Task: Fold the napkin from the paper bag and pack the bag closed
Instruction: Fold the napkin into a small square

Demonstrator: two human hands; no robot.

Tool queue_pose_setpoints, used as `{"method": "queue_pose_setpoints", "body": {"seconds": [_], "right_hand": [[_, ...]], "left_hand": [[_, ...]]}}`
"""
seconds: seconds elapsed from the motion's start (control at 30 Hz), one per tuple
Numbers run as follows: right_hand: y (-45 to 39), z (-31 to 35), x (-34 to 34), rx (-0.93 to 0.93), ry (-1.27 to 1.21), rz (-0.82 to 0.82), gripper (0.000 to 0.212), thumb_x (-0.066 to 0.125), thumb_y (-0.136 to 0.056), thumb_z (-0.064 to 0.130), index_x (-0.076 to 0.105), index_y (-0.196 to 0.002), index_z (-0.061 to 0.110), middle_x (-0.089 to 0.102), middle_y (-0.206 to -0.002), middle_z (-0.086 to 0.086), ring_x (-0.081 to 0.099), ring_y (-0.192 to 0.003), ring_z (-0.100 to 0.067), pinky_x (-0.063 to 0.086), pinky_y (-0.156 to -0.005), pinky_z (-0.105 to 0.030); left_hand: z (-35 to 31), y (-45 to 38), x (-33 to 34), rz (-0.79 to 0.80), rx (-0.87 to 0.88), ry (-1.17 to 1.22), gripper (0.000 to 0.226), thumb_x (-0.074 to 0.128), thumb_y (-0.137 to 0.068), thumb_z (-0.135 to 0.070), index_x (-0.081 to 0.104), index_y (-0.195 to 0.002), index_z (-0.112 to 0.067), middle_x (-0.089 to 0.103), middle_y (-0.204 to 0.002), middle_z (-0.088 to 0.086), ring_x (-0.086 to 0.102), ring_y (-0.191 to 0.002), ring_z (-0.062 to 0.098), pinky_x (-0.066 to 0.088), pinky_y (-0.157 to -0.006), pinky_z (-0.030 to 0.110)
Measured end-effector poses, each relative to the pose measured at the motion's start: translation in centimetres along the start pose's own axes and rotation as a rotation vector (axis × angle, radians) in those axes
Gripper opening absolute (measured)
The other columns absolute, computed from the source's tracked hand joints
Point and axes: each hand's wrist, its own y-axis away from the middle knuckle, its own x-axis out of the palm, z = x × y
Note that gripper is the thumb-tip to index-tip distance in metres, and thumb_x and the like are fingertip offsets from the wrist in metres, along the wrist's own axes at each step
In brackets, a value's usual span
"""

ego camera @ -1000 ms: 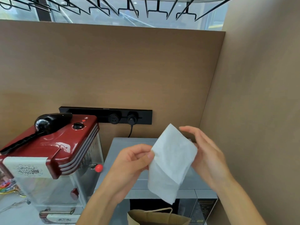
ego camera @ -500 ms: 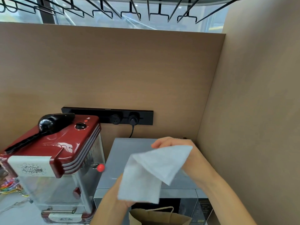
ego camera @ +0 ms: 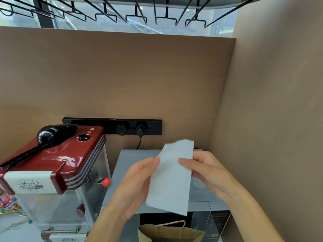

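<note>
Napkin [ego camera: 172,179], white and folded into a tall strip, held up in the air between two hands above a grey microwave [ego camera: 132,165]. The left hand [ego camera: 138,186] pinches its left edge, fingers curled behind the paper; the right hand [ego camera: 208,173] grips the right edge, thumb in front. Below, the brown paper bag [ego camera: 170,233] stands open. A red popcorn machine [ego camera: 57,161] sits on the left.
</note>
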Motion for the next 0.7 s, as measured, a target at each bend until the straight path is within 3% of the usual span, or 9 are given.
{"method": "queue_pose_setpoints", "body": {"seconds": [0.17,0.3,0.43,0.53,0.6,0.7], "right_hand": [[0.3,-0.5,0.1,-0.021,0.024,-0.012,0.028,0.069,-0.09,0.036,0.075,-0.113,0.022,0.076,-0.113,-0.007,0.066,-0.109,-0.037,0.046,-0.098,-0.059],[0.5,-0.8,1.2,-0.019,-0.051,-0.004,0.037,0.081,-0.08,0.035,0.073,-0.114,0.023,0.077,-0.114,-0.003,0.072,-0.106,-0.021,0.055,-0.088,-0.038],[0.5,-1.2,1.9,-0.023,-0.087,-0.091,0.036,0.082,-0.079,0.031,0.074,-0.112,0.021,0.078,-0.11,-0.004,0.073,-0.103,-0.023,0.057,-0.089,-0.042],[0.6,-1.2,1.7,-0.036,-0.093,-0.129,0.032,0.081,-0.079,0.027,0.075,-0.11,0.021,0.078,-0.107,-0.005,0.074,-0.099,-0.023,0.059,-0.086,-0.042],[0.7,-1.2,1.4,-0.048,-0.106,-0.119,0.029,0.079,-0.081,0.023,0.075,-0.109,0.02,0.078,-0.107,-0.007,0.074,-0.1,-0.025,0.059,-0.083,-0.037],[0.7,-1.2,0.8,-0.072,-0.137,-0.1,0.025,0.076,-0.084,0.021,0.074,-0.109,0.017,0.078,-0.109,-0.009,0.073,-0.101,-0.026,0.058,-0.082,-0.031]], "left_hand": [[-0.3,0.1,1.3,-0.086,0.084,-0.19,0.025,0.067,-0.088,-0.032,0.076,-0.107,-0.018,0.078,-0.107,0.01,0.073,-0.102,0.031,0.055,-0.089,0.048],[0.2,0.0,2.8,-0.206,0.185,-0.218,0.015,0.064,-0.095,-0.023,0.077,-0.101,-0.023,0.08,-0.098,0.009,0.075,-0.095,0.033,0.057,-0.088,0.054],[0.7,-0.1,3.3,-0.273,0.27,-0.321,0.013,0.066,-0.094,-0.024,0.077,-0.092,-0.03,0.081,-0.089,0.0,0.076,-0.084,0.02,0.06,-0.073,0.037],[1.1,0.0,3.1,-0.305,0.322,-0.353,0.011,0.067,-0.093,-0.02,0.076,-0.088,-0.023,0.079,-0.085,0.005,0.076,-0.082,0.023,0.06,-0.075,0.04],[1.3,0.0,2.8,-0.318,0.325,-0.345,0.01,0.068,-0.092,-0.019,0.076,-0.087,-0.021,0.079,-0.085,0.007,0.076,-0.083,0.025,0.061,-0.074,0.038],[1.1,0.1,2.4,-0.316,0.333,-0.318,0.011,0.068,-0.092,-0.017,0.077,-0.088,-0.021,0.08,-0.085,0.003,0.077,-0.081,0.017,0.061,-0.068,0.023]]}}
